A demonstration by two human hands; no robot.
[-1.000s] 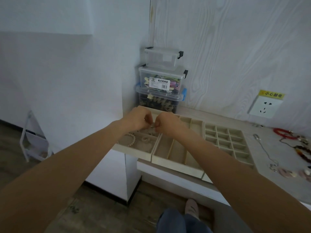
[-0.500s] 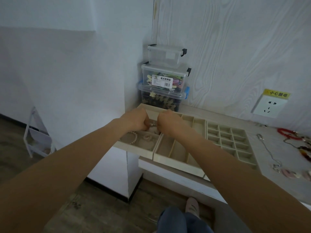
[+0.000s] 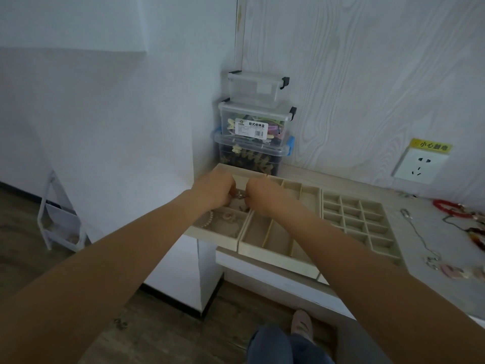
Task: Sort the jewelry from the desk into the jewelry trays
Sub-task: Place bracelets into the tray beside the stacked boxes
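2 hands meet over the left tray (image 3: 210, 233), the landmark for everything else. The left hand (image 3: 215, 190) and right hand (image 3: 258, 195) both have their fingers curled, pinching a small metallic piece of jewelry (image 3: 240, 196) between them; it hangs just above the tray's rear compartment (what kind of piece it is cannot be made out). Its short span runs left to right from one hand to the other, so neither hand is nearer, and the drop point lies straight below. A pearl bracelet (image 3: 207, 220) and a small ring-like piece (image 3: 227, 215) already lie in the tray's front compartment.

Just right of that tray sits the long-slot tray (image 3: 278, 254), then the grid tray (image 3: 378, 246) with its many small cells. Well to the right, on the desk (image 3: 409, 282), wait a silver chain (image 3: 417, 233), a red bracelet (image 3: 446, 206) and pink pieces (image 3: 451, 270). Behind the left tray stand 3 stacked clear boxes (image 3: 256, 127).
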